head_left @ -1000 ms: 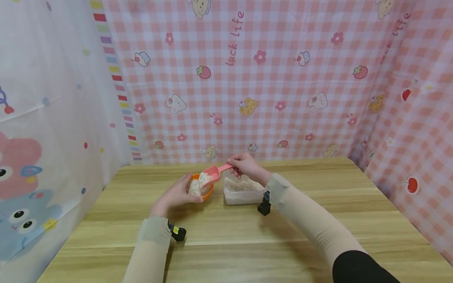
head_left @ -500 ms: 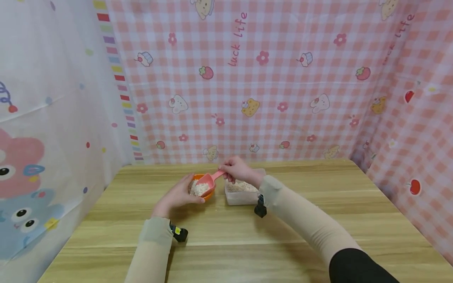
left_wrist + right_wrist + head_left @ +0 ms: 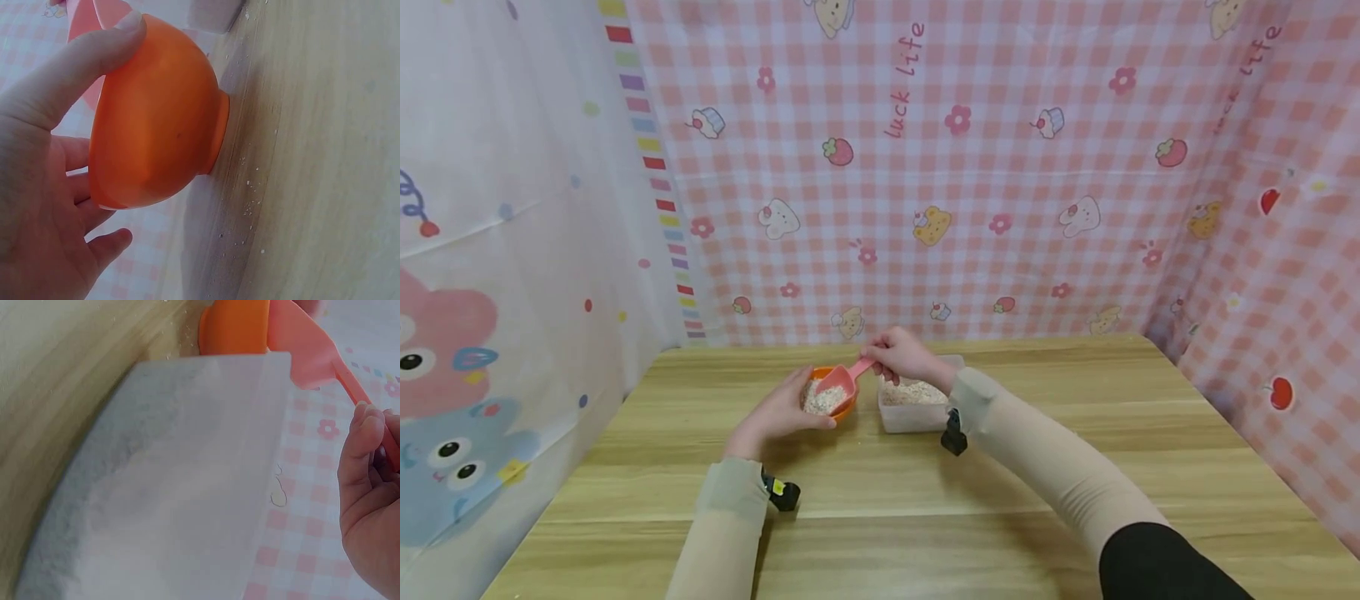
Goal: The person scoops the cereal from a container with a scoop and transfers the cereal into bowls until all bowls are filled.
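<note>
An orange bowl (image 3: 849, 410) of pale flakes (image 3: 822, 400) stands on the table, and my left hand (image 3: 780, 408) grips its left side. The left wrist view shows the thumb pressed near the rim of the bowl (image 3: 156, 112), with the other fingers on the far side. My right hand (image 3: 902, 354) pinches the handle of a pink scoop (image 3: 838, 379), whose head tilts down into the bowl against the flakes. In the right wrist view the handle of the scoop (image 3: 353, 381) runs between thumb and fingers.
Right of the bowl, under my right forearm, is a translucent rectangular container (image 3: 913, 419) holding more flakes. Small crumbs (image 3: 250, 200) lie on the wooden table (image 3: 880, 533) near the bowl's foot. A pink checked cloth (image 3: 955, 175) hangs behind.
My right hand has shifted slightly left and the scoop has tipped down into the bowl, its heaped flakes sliding off. My left hand keeps its grip on the bowl.
</note>
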A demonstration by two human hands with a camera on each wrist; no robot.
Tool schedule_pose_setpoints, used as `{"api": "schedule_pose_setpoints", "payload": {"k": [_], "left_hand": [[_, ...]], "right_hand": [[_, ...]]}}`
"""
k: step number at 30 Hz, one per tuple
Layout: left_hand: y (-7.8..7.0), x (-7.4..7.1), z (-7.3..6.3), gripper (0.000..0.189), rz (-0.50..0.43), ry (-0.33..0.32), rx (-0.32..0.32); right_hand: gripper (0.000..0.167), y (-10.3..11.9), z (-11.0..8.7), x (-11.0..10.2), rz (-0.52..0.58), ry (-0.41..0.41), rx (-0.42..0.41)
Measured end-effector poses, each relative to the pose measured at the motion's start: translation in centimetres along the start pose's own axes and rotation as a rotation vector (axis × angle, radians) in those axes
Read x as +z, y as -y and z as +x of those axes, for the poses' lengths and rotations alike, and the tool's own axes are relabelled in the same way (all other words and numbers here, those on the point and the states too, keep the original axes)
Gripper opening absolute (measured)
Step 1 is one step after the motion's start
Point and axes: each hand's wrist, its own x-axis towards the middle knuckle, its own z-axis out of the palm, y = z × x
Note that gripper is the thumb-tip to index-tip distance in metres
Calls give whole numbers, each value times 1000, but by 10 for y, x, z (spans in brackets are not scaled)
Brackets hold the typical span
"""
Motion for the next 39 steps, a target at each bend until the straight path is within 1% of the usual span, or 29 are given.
{"api": "schedule_pose_setpoints", "payload": {"k": [5, 13, 16, 22, 28, 39], "left_hand": [[0, 0, 0, 111, 9, 3, 0], [2, 1, 0, 109, 23, 0, 8], [2, 2, -1, 109, 18, 4, 6], [0, 0, 0, 109, 21, 4, 15], [0, 0, 0, 109, 34, 6, 24], [1, 1, 0, 108, 11, 0, 21]], "right_hand": [[25, 7, -2, -9, -53, 11, -6], [22, 14, -4, -20, -150, 18, 14], [22, 14, -4, -22, -188, 1, 5], [19, 17, -5, -25, -248, -58, -26], [20, 18, -6, -26, -284, -93, -40], [21, 15, -7, -26, -290, -114, -53]]}}
